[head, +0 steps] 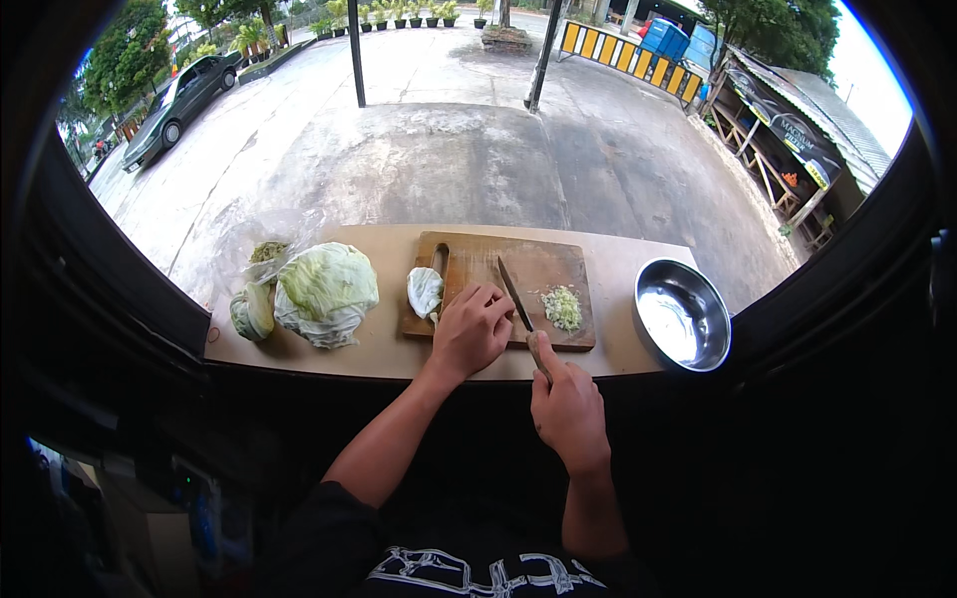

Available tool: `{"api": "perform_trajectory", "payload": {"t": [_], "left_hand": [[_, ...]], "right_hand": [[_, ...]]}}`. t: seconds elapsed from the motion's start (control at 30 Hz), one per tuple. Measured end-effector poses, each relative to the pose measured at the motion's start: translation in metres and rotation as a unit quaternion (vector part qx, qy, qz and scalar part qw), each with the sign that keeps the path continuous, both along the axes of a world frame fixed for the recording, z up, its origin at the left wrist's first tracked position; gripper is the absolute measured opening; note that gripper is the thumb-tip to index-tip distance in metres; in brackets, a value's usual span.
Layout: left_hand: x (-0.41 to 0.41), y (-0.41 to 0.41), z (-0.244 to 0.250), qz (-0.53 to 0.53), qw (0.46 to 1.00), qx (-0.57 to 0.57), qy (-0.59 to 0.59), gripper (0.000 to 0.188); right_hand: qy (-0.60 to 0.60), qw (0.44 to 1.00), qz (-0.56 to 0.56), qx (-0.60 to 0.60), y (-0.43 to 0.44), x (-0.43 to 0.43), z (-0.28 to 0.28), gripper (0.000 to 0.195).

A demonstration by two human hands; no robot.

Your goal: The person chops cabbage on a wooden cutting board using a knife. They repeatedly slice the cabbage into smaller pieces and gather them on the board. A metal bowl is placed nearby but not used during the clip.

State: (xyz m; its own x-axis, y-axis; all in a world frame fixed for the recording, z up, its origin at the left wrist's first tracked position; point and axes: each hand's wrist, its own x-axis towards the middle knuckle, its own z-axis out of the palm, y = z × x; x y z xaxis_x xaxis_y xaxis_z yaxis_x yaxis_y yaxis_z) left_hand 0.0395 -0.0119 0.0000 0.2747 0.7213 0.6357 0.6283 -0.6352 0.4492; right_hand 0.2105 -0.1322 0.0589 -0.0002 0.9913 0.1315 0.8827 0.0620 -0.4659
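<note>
A wooden cutting board [478, 258] with a slot handle lies on the counter before me. My right hand [568, 404] grips a kitchen knife [514, 291] by its wooden handle, the blade pointing away over the board. Close to the blade's left side, my left hand [475, 333] rests on the board with curled fingers; whatever may be under them is hidden. Finely chopped pale green cabbage [562, 308] forms a small heap right of the knife. By the board's slot lies a white cabbage leaf piece [425, 291].
Left of the board sit a large cabbage head [327, 295], a smaller pale green vegetable piece [253, 312] and a clear plastic bag [232, 243]. A shiny metal bowl [682, 314] stands at the counter's [389, 359] right end. Beyond the counter is a concrete yard [448, 164].
</note>
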Motion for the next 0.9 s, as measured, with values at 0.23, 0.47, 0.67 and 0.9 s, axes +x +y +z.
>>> {"api": "perform_trajectory", "payload": {"t": [0.23,0.47,0.67,0.9], "left_hand": [[0.002,0.003,0.0,-0.003,1.0,-0.014,0.02,0.015],[-0.002,0.006,-0.003,0.003,1.0,-0.009,0.009,0.012],[0.002,0.007,0.0,0.001,0.999,-0.045,-0.001,0.011],[-0.001,0.004,0.002,0.017,1.0,-0.02,0.006,0.011]], "right_hand": [[0.014,0.999,-0.03,-0.021,-0.017,-0.02,-0.016,0.056],[-0.02,0.999,0.003,-0.046,0.003,-0.016,0.011,0.059],[-0.019,0.998,0.009,-0.059,-0.015,-0.022,-0.012,0.064],[0.064,0.993,0.027,-0.092,0.011,-0.006,0.018,0.06]]}}
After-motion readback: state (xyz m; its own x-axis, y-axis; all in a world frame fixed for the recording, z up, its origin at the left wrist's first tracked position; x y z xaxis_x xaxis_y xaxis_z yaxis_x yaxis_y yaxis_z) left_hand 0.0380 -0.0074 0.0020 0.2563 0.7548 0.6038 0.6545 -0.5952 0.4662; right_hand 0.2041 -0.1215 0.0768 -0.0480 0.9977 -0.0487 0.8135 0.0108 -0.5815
